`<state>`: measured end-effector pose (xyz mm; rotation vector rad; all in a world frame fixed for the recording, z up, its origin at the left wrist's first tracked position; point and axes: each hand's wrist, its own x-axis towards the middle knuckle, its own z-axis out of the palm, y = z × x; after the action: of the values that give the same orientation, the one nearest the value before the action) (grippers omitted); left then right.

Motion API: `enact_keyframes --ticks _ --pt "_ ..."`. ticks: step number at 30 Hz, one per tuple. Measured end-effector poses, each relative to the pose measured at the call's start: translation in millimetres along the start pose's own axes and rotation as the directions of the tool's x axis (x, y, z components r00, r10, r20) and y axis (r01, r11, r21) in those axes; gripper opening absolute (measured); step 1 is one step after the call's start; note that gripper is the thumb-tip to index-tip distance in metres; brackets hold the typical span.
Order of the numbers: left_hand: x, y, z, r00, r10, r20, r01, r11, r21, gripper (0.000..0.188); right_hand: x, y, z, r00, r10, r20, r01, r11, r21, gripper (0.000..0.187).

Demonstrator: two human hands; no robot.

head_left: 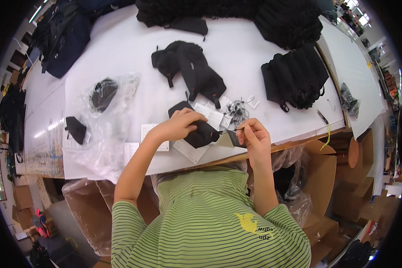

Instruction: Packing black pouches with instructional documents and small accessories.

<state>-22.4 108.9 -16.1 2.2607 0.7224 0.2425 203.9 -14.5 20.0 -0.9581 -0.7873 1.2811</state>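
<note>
A small black fabric pouch (203, 135) lies near the table's front edge. My left hand (179, 125) grips it from above, fingers curled over its top. A thin black cord (228, 131) runs from the pouch's right end to my right hand (256, 137), which pinches it between thumb and fingertips. Just below the cord, a dark tag (237, 140) shows in part beside my right hand; I cannot tell whether it hangs on the cord. Behind the hands sits a tangle of black strings (236, 111), next to white printed cards (210, 114).
More black pouches (196, 71) lie beyond my hands, with a row of them (295, 78) at the right. Clear plastic bags (116, 107) spread on the left. A dark cutter (322, 117) rests near the right edge. Cardboard boxes (321, 178) stand below the table.
</note>
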Motion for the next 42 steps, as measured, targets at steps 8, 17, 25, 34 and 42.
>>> enact_keyframes --ticks 8,17,25,34,42 --pt "18.9 7.9 -31.0 0.977 0.07 -0.2 -0.018 0.967 0.253 0.029 7.3 -10.8 -26.3 0.991 -0.094 -0.094 0.102 0.991 0.088 0.011" --pt "-6.7 11.8 7.2 0.898 0.162 -0.41 0.016 0.917 0.398 0.02 10.1 -10.1 -45.8 0.972 -0.131 -0.197 0.145 0.988 0.06 0.011" --pt "-1.3 27.5 -11.7 0.86 0.251 -0.444 -0.113 0.943 0.313 0.012 7.3 -9.8 -58.9 0.895 -0.444 0.049 0.38 0.699 -0.606 0.026" --pt "-12.9 82.9 -30.2 0.869 0.211 -0.448 -0.146 0.974 0.176 0.014 12.7 13.4 -40.4 0.942 -0.088 0.324 0.314 0.573 -0.757 0.063" --pt "-35.8 79.6 -44.0 0.886 -0.037 -0.462 -0.009 0.995 -0.095 0.016 25.0 17.2 -57.2 0.963 0.082 0.257 -0.152 0.951 0.268 0.016"
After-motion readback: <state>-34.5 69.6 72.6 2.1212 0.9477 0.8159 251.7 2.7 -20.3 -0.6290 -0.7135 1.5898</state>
